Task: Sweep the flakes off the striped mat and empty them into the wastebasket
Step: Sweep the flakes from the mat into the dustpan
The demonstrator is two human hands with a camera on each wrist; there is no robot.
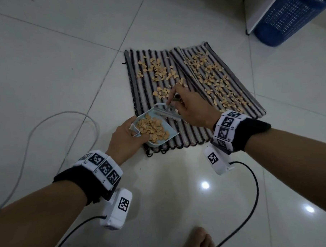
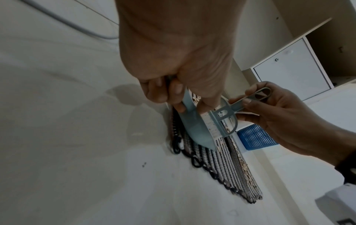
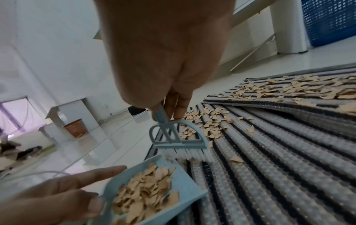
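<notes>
The striped mat (image 1: 194, 133) lies on the tiled floor with tan flakes (image 1: 160, 71) scattered over its far and right parts. My left hand (image 1: 131, 131) grips the handle of a light blue dustpan (image 1: 169, 126), which is tilted on the mat's near left corner and holds a pile of flakes (image 3: 146, 191). My right hand (image 1: 178, 101) pinches the handle of a small blue brush (image 3: 177, 141). Its white bristles touch the mat at the dustpan's lip. The blue mesh wastebasket (image 1: 292, 15) stands at the far right.
A raised fold (image 1: 186, 73) runs diagonally across the mat. A grey cable (image 1: 37, 128) loops over the floor on the left. A white furniture frame (image 1: 262, 12) stands beside the wastebasket. A bare foot (image 1: 199, 239) is at the bottom edge, with black wrist cables nearby.
</notes>
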